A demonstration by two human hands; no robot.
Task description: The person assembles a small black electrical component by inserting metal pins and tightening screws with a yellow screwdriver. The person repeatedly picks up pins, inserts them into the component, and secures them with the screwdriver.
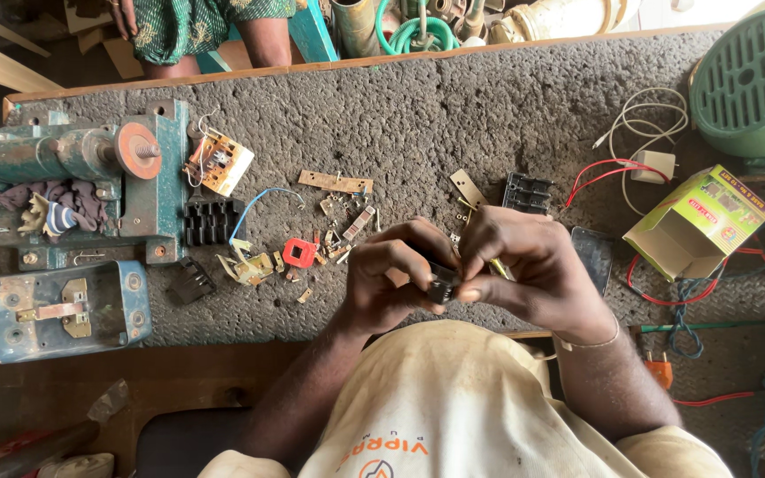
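Currently both hands are meeting over the near edge of the counter (453, 106), just above the person's lap. Left hand (391, 283) is clenching around a small black part (441, 285), fingers curling over its top. Right hand (533, 270) is pinching the same black part from the other side, thumb and forefinger pressing on it; a thin yellowish tool (498, 268) is poking out between its fingers. Lying on the counter just beyond the hands: small metal strips and screws, a red plastic piece (299, 252), a black ribbed block (528, 192). Sitting further left are a circuit board (220, 163) and a teal metal machine (90, 190). Sitting to the right are an open green-yellow box (699, 221), red wires and a green fan housing (754, 80). Another person is standing beyond the far edge.
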